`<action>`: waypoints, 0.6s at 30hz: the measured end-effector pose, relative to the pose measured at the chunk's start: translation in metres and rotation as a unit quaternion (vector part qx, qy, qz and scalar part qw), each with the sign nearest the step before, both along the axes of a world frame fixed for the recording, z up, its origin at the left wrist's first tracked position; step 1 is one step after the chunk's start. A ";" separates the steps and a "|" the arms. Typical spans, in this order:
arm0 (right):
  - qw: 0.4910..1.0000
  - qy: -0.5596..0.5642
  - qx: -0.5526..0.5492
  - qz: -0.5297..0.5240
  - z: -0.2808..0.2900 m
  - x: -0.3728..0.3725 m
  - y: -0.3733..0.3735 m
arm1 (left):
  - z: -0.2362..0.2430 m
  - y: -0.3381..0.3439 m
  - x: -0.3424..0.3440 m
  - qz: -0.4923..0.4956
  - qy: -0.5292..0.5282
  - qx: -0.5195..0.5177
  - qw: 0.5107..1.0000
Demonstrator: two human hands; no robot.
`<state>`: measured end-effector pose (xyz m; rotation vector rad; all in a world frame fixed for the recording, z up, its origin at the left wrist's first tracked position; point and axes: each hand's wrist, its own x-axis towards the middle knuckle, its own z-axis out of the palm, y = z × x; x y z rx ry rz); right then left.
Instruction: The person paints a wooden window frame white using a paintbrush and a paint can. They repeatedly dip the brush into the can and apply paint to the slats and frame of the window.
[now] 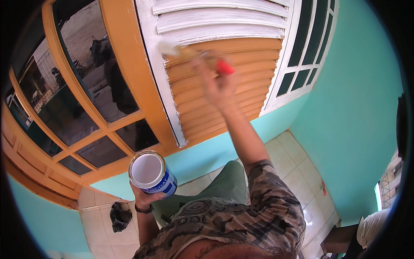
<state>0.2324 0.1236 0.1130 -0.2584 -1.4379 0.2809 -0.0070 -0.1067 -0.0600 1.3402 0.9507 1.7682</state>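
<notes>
My right hand (220, 86) grips a paintbrush (189, 53) with a red handle end, blurred by motion. Its pale bristles are at the left side of a louvered shutter (224, 86), by the white frame (157, 64). The upper slats (222, 19) are white, while those below are orange-brown. My left hand (144, 196) is wrapped round an open paint can (166, 183) with a blue label. White paint coats the can's inside, and the can is held low in front of the wall, well apart from the brush.
Left of the shutter are orange-framed glass panes (92, 125). A white-framed window (297, 69) stands to its right. A turquoise wall (353, 112) closes off the right side. On the tiled floor lies a black plastic bag (120, 217); a dark wooden piece of furniture (340, 238) is at lower right.
</notes>
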 end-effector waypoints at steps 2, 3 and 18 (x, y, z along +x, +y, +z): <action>0.985 0.158 -0.061 0.013 0.011 0.041 0.030 | 0.000 -0.010 0.003 0.008 -0.016 -0.005 1.000; 0.979 0.172 -0.074 -0.079 0.003 0.067 0.035 | -0.001 -0.014 0.000 0.015 -0.019 -0.010 1.000; 0.897 0.281 0.027 -0.341 0.025 0.195 0.086 | -0.036 0.012 0.006 -0.050 -0.014 -0.040 0.998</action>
